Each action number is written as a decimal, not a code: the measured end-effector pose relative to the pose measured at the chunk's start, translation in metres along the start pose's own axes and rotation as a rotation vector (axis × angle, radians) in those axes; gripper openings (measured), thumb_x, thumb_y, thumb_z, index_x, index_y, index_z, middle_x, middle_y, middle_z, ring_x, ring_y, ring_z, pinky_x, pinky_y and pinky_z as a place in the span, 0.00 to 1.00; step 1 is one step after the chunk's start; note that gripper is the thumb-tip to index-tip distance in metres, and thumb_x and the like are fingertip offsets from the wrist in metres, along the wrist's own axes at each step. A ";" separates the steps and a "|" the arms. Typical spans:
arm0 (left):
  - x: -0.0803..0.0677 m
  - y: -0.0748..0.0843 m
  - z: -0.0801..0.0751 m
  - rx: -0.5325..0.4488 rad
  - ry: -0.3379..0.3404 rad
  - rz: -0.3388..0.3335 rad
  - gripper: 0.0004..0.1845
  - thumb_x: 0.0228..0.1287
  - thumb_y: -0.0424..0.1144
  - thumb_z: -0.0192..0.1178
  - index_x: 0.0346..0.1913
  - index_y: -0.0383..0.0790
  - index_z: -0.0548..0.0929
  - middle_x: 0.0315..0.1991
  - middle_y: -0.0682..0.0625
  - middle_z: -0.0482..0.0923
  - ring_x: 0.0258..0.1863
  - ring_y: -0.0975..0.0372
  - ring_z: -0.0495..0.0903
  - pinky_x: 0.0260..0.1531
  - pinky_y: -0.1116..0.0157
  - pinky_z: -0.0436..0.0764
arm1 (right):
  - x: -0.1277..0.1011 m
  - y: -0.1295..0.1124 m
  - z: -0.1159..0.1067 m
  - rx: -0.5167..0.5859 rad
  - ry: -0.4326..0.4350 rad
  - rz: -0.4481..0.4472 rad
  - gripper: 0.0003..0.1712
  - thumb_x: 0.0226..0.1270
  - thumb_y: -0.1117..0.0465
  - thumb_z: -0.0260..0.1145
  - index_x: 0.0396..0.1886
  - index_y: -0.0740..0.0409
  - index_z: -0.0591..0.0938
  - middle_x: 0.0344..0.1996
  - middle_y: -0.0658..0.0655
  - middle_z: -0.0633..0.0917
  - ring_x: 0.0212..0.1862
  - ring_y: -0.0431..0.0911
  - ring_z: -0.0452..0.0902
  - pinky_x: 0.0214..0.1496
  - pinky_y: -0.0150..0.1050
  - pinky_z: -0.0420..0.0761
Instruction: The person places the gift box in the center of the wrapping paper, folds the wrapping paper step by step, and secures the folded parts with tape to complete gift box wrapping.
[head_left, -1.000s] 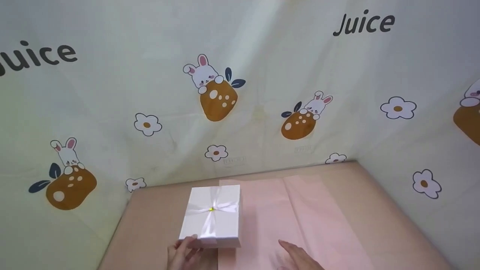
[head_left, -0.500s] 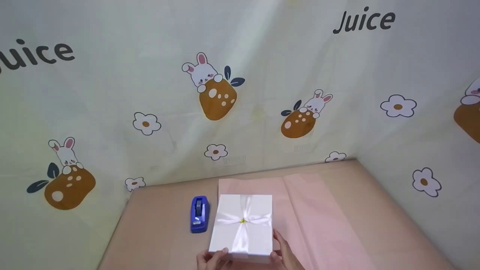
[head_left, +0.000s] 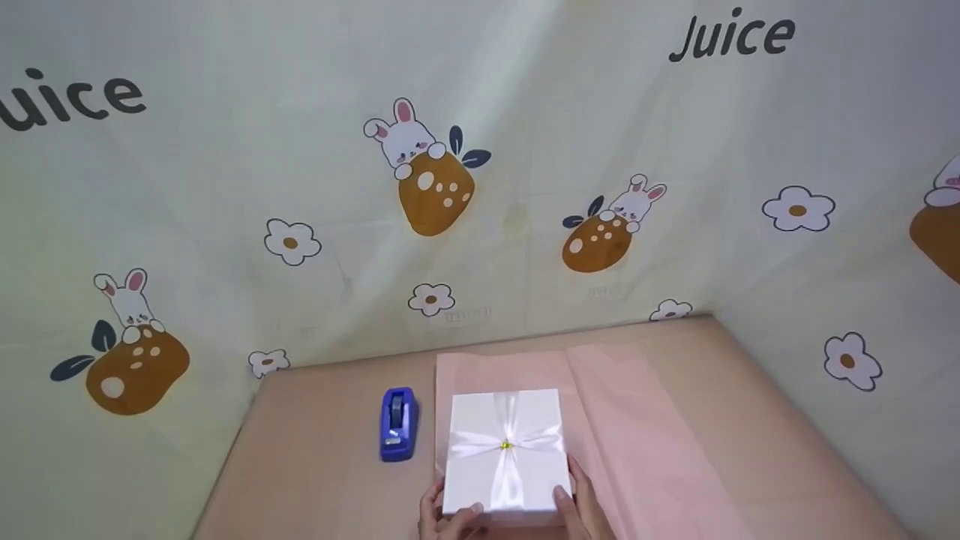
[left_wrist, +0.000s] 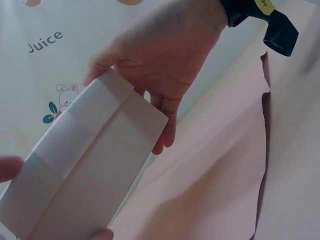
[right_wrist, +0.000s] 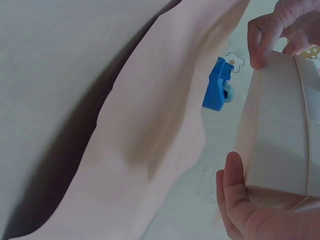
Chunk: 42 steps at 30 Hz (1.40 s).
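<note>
A white gift box (head_left: 472,474) tied with a white satin ribbon, a small gold piece at its crossing, is held between both hands over the pink paper (head_left: 652,442). My left hand (head_left: 444,516) grips the near left corner, thumb on the lid edge and fingers beneath. On the other side my right hand (head_left: 585,501) holds the near right corner, thumb on the lid and fingers along the side. In the left wrist view the box (left_wrist: 85,150) shows its lid seam, with the left hand (left_wrist: 165,55) at one end. The right wrist view shows the right hand (right_wrist: 260,212) at the opposite end.
A blue tape dispenser (head_left: 398,424) stands on the tan tabletop (head_left: 315,450), left of the paper. Lengthwise, a crease crosses the pink sheet. Printed curtains (head_left: 517,150) with rabbits and flowers enclose the table at the back and both sides.
The box has moved right, from over the tape dispenser to over the pink paper, uncovering the dispenser. My right hand has come in and taken hold of the box's right side.
</note>
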<state>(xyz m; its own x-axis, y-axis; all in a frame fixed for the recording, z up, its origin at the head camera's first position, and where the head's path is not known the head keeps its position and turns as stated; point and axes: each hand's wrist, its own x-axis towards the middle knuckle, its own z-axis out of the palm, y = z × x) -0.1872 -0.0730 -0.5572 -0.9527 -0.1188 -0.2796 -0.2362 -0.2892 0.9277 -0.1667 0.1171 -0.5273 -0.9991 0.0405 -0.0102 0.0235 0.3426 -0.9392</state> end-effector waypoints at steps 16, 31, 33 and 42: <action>0.002 0.029 0.025 0.333 -0.137 0.009 0.31 0.58 0.48 0.57 0.57 0.30 0.63 0.37 0.45 0.70 0.32 0.61 0.74 0.36 0.60 0.78 | 0.032 0.011 -0.045 -0.009 0.014 0.054 0.38 0.68 0.43 0.46 0.67 0.66 0.55 0.66 0.69 0.57 0.67 0.65 0.48 0.66 0.60 0.51; 0.043 0.021 0.053 0.356 -0.210 -0.034 0.21 0.61 0.40 0.52 0.53 0.29 0.67 0.36 0.47 0.70 0.36 0.61 0.70 0.40 0.63 0.73 | 0.078 0.038 -0.076 0.118 -0.052 0.053 0.37 0.63 0.52 0.58 0.63 0.72 0.60 0.63 0.69 0.63 0.67 0.58 0.54 0.67 0.49 0.57; 0.047 0.018 0.056 0.366 -0.202 -0.045 0.21 0.61 0.40 0.52 0.53 0.29 0.67 0.38 0.45 0.71 0.37 0.60 0.72 0.41 0.62 0.74 | 0.084 0.042 -0.077 0.113 -0.054 0.068 0.36 0.63 0.53 0.58 0.62 0.74 0.61 0.62 0.70 0.64 0.67 0.59 0.54 0.67 0.51 0.57; 0.055 0.006 0.059 0.361 -0.196 -0.025 0.21 0.60 0.38 0.52 0.53 0.27 0.67 0.40 0.41 0.76 0.38 0.61 0.77 0.40 0.63 0.78 | 0.094 0.055 -0.077 0.110 -0.094 0.109 0.37 0.63 0.54 0.58 0.62 0.76 0.60 0.63 0.71 0.63 0.67 0.60 0.53 0.67 0.52 0.57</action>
<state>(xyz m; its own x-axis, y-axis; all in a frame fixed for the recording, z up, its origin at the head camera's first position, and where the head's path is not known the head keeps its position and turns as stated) -0.2520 -0.0248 -0.5521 -0.9560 0.0776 -0.2830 -0.2783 0.0661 0.9582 -0.2567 0.2115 -0.5534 -0.9899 -0.0177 -0.1407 0.1326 0.2359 -0.9627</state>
